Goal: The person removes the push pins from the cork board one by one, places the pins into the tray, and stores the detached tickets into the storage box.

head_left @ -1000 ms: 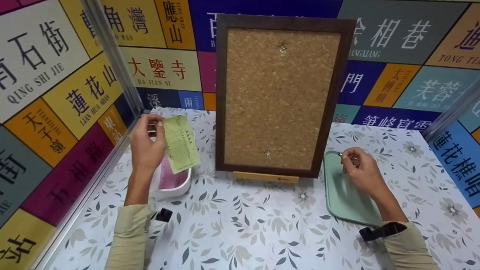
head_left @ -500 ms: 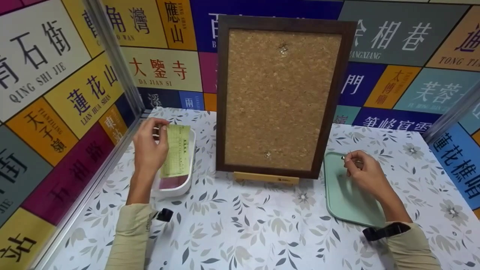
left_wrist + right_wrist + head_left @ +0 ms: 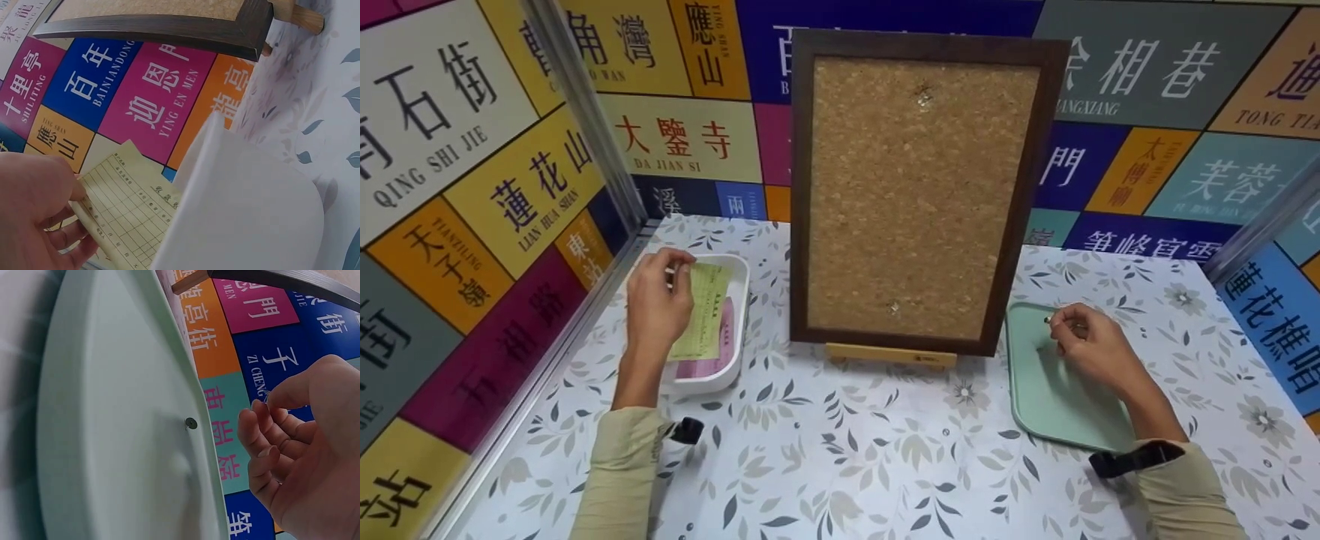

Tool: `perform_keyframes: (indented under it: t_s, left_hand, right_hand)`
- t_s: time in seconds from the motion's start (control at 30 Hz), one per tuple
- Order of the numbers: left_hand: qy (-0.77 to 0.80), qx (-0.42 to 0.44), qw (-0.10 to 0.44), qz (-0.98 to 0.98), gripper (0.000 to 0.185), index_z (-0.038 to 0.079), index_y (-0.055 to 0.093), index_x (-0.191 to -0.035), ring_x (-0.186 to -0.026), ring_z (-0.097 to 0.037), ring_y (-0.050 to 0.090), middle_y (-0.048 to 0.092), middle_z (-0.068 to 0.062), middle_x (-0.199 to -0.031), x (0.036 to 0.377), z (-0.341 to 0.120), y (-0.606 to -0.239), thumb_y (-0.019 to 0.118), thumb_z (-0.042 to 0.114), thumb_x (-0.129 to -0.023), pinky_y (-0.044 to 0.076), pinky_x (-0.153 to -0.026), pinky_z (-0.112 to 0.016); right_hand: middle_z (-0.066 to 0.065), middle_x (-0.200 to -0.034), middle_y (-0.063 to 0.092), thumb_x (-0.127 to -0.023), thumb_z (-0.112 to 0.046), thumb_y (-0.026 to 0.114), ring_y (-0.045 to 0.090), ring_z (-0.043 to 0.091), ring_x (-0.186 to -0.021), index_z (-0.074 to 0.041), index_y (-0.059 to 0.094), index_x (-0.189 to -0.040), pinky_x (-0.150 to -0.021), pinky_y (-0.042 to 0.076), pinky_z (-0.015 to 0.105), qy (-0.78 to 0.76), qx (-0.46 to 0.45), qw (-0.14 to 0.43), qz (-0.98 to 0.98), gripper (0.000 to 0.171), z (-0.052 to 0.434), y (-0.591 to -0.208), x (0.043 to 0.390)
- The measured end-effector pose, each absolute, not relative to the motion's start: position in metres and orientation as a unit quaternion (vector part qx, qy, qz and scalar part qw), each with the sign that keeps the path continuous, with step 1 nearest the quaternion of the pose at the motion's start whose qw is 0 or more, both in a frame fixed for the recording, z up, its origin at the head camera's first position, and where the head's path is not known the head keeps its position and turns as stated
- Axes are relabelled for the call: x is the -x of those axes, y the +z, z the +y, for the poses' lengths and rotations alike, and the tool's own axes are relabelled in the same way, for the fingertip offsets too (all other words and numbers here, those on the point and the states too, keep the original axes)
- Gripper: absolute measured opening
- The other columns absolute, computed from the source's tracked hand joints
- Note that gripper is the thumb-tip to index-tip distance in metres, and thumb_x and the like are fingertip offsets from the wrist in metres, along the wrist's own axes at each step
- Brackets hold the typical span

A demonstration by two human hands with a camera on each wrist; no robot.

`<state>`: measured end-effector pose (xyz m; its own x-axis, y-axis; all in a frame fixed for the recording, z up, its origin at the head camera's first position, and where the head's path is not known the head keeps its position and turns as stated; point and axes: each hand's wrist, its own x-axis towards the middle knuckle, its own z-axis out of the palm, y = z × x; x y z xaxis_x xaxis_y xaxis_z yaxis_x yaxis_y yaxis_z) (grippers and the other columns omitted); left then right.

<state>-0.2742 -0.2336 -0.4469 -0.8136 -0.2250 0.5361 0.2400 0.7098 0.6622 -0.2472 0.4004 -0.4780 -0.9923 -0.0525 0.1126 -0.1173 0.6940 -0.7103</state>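
In my left hand (image 3: 661, 304) I pinch the upper left edge of a yellow-green receipt slip (image 3: 701, 311), printed with a ruled grid. The slip hangs at a white tray (image 3: 741, 322), over a pink slip (image 3: 726, 341) lying inside. In the left wrist view, the white wall (image 3: 247, 208) hides part of the yellow-green slip (image 3: 129, 197). My right hand (image 3: 1087, 341) is above a pale green tray (image 3: 1039, 405), with a small shiny thumbtack (image 3: 1048, 320) between thumb and fingertip. Another thumbtack (image 3: 191, 423) lies in the green tray.
A cork board (image 3: 922, 202) in a dark wooden frame stands upright between the trays on a wooden stand (image 3: 892, 355). Two small shiny spots, probably tacks, show on the cork near its top and bottom. Printed panels (image 3: 682, 139) enclose the flowered tabletop (image 3: 877, 450).
My left hand has lowered the yellow-green slip from above the white tray down to it, uncovering part of the pink slip. My right hand has shifted slightly down and right.
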Motion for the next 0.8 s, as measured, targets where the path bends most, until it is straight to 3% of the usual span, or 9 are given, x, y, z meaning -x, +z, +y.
perform_keyframes:
  t_s: [0.33,0.53,0.8]
  left_hand:
    - [-0.368,-0.020,0.237,-0.899,0.019,0.005,0.075,-0.114,-0.103,-0.038,0.073,0.072,-0.019,-0.116,0.272,-0.234,-0.452,0.058,0.005,-0.105,0.057,-0.093,-0.052]
    - [-0.355,-0.016,0.226,-0.907,0.023,0.005,0.076,-0.114,-0.101,-0.037,0.074,0.076,-0.019,-0.116,0.272,-0.233,-0.454,0.057,0.000,-0.102,0.056,-0.089,-0.052]
    - [-0.357,-0.002,0.223,-0.907,0.030,-0.001,0.075,-0.113,-0.101,-0.041,0.074,0.077,-0.023,-0.116,0.273,-0.234,-0.458,0.054,-0.011,-0.094,0.055,-0.091,-0.053]
  right_hand:
    - [0.017,-0.103,0.071,-0.110,-0.022,0.058,0.069,0.011,-0.078,0.002,0.066,-0.121,-0.071,0.051,0.021,0.371,-0.059,0.018,-0.927,0.027,0.409,-0.484,0.249]
    - [0.017,-0.103,0.074,-0.110,-0.021,0.061,0.068,0.009,-0.080,0.002,0.069,-0.115,-0.075,0.050,0.019,0.356,-0.073,0.009,-0.932,0.024,0.411,-0.488,0.250]
    - [0.015,-0.094,0.072,-0.104,-0.011,0.064,0.064,0.011,-0.072,0.004,0.070,-0.111,-0.065,0.052,0.024,0.345,-0.079,-0.037,-0.935,0.017,0.413,-0.491,0.251]
